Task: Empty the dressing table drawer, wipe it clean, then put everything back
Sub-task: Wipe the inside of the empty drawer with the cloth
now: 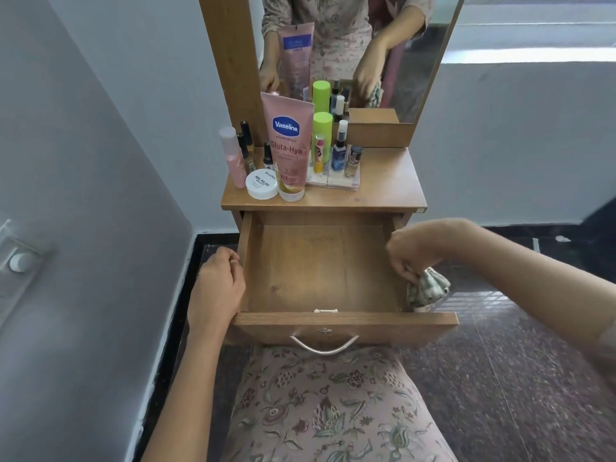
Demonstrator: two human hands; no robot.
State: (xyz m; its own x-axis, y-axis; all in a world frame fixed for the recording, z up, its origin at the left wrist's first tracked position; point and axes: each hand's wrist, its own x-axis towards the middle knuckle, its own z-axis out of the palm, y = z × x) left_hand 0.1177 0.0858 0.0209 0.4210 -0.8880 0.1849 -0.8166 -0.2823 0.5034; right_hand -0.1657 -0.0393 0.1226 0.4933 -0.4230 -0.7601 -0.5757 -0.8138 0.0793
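Observation:
The wooden drawer [320, 271] of the dressing table is pulled out and holds nothing. My left hand [218, 281] rests against the outside of its left wall, fingers curled at the rim. My right hand [411, 253] grips a bunched patterned cloth [428, 290] at the drawer's right wall, just outside it. On the tabletop [390, 185] stand a pink Vaseline tube [288, 148], a white nail polish remover jar [262, 184], a pink spray bottle [232, 156], a green-capped bottle [321, 128], a blue spray bottle [339, 151] and several small polish bottles.
A mirror [360, 51] in a wooden frame rises behind the tabletop. A grey wall [83, 195] with a switch runs close on the left. Dark tiled floor [500, 361] lies to the right. The drawer's metal handle [324, 345] is just above my lap.

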